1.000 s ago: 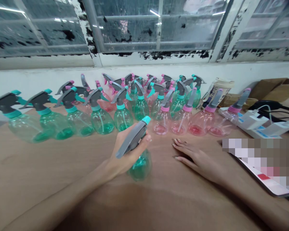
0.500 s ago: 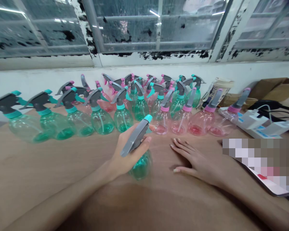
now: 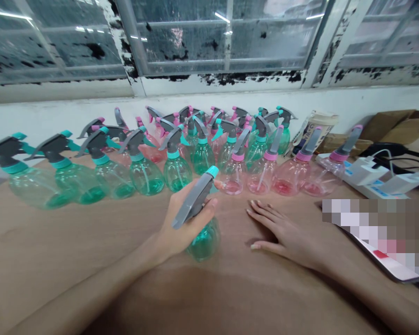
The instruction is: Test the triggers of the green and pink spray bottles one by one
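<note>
My left hand [image 3: 181, 221] is wrapped round the neck of a green spray bottle [image 3: 204, 242], whose grey head with a teal nozzle shows above my fingers. The bottle stands on the table in front of me, and its neck is hidden by the hand. To its right, my right hand [image 3: 279, 230] lies flat on the wood with fingers stretched out, holding nothing. Beyond both hands, a row of green spray bottles [image 3: 148, 177] spans the left and middle. Several pink spray bottles [image 3: 289, 177] continue the row to the right.
More pink and green bottles crowd behind the front row, against the white wall. On the right are a white power strip [image 3: 356, 177] with plugs and cables, a cup-like container [image 3: 316, 125] and a cardboard box [image 3: 398, 125]. A blurred-out flat object [image 3: 384, 253] lies near my right forearm.
The view has shifted very slightly. Both hands and the held spray bottle keep the same places on the table.
</note>
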The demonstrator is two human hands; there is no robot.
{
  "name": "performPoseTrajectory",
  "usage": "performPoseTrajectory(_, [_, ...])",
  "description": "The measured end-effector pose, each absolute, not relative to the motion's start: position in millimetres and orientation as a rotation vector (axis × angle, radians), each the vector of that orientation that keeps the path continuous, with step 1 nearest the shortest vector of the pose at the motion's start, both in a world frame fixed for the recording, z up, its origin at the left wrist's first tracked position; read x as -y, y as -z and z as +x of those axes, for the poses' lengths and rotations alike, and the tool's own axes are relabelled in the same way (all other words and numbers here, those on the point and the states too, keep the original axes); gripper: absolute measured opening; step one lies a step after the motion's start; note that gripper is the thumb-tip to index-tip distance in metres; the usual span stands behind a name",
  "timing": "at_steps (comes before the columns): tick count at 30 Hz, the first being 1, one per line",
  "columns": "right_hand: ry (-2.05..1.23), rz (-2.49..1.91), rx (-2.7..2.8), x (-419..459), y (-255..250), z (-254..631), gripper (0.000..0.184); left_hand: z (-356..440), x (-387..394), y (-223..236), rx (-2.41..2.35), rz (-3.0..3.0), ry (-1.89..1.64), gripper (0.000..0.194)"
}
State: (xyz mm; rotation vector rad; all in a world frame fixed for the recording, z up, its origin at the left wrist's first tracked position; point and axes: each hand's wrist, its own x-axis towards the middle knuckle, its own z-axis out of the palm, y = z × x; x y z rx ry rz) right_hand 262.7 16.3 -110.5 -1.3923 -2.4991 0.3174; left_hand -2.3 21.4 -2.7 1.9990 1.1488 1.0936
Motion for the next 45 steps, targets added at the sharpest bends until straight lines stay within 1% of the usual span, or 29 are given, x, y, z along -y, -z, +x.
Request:
performPoseTrajectory(5, [-0.307,-1.368,2.501,-16.5,110.3,264.8,0.081,-1.6,-21.9,-0.4,-1.152,2.031,-1.084,0.018])
performPoseTrajectory(10, [-0.284,-1.365,2.517,-17.0,110.9,265.6,0.082,-0.2,-22.6,-2.5,-1.139,2.049,-1.083,0.010])
performPoseTrajectory(15, [-0.282,-1.358,2.522,-17.3,111.5,266.0,0.082,-2.4,-21.2,-2.9,-1.179,2.044,-1.141,0.019])
performPoseTrajectory(19, [-0.286,-1.358,2.514,-17.1,112.2,266.3,0.081,-3.5,-21.1,-2.7,-1.142,2.068,-1.111,0.014])
performPoseTrajectory(29, [-0.310,-1.364,2.502,-16.2,111.3,265.3,0.079,-2.3,-22.6,4.8,-1.126,2.001,-1.173,0.024])
performPoseTrajectory(45, [-0.325,-1.382,2.489,-15.8,109.3,264.6,0.078,-2.4,-22.0,5.6,-1.135,2.017,-1.164,0.025])
